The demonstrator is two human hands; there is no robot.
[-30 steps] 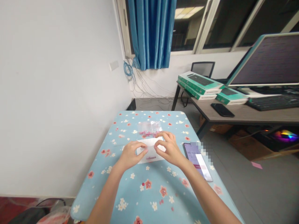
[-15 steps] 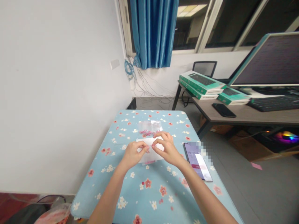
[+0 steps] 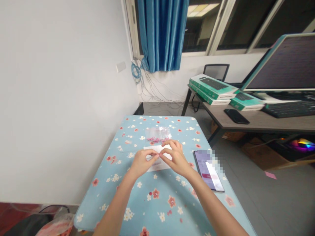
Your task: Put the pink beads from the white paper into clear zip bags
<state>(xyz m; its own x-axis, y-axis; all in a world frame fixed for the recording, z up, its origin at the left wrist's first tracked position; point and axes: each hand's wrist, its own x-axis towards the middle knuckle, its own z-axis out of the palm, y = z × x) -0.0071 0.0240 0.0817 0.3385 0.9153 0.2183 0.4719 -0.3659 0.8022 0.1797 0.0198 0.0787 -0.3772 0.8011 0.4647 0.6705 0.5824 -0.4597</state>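
Note:
My left hand (image 3: 142, 161) and my right hand (image 3: 177, 158) meet fingertip to fingertip over a white sheet of paper (image 3: 162, 165). Both are closed in a pinch, thumb against forefinger. Whatever they hold is too small to make out. Below the left fingertips, a blurred greyish mark shows on the paper. Just beyond the sheet lies a clear plastic bag (image 3: 158, 132) with many small pink beads (image 3: 157, 140) at its near edge.
A table with a blue flowered cover (image 3: 137, 209) carries everything here. On its right side lies a lit phone (image 3: 209, 172). Further right, a desk holds green keyboard boxes (image 3: 213, 86), a dark phone (image 3: 236, 116), a keyboard (image 3: 292, 108) and a monitor (image 3: 287, 62).
My fingertips have drawn together, closing the small gap between them. A pinkish strip seen at the paper's near edge no longer shows there.

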